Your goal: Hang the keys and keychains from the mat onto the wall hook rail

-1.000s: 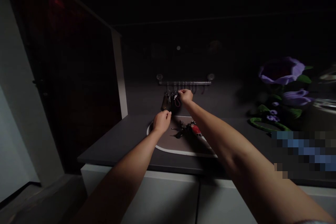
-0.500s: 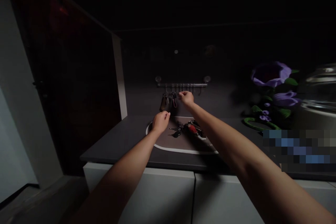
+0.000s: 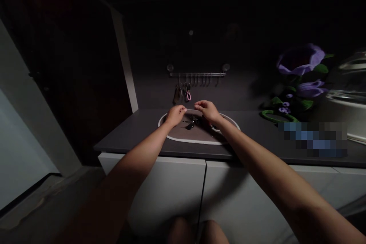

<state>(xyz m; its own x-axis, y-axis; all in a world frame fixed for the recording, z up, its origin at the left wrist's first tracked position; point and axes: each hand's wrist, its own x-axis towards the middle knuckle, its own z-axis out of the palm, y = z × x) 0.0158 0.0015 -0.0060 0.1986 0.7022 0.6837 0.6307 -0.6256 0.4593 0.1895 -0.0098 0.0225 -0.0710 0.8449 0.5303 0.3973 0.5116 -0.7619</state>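
My left hand (image 3: 176,115) is closed in a pinch over the back left of an oval mat (image 3: 197,140) with a white rim. My right hand (image 3: 208,111), its fingertips also pinched, hovers to the right over the back of the mat. A small gap separates the two hands. Whatever either pinch holds is too small or hidden to make out. Below and between them lies a dark key bunch (image 3: 190,125); other keys are partly covered by my right hand. Beyond, a brown key holder (image 3: 177,94) and keys with a pink loop (image 3: 188,95) hang from hooks.
A clear hook rail (image 3: 197,74) is fixed to the dark back wall. Purple flowers (image 3: 301,63) and a white and glass appliance (image 3: 350,99) stand on the right of the dark counter (image 3: 122,133). White cabinet doors (image 3: 168,190) are below.
My right hand has come down and away from the hooks. The keys with the pink loop hang in fuller view. The camera tilts lower, while my left hand stays over the mat.
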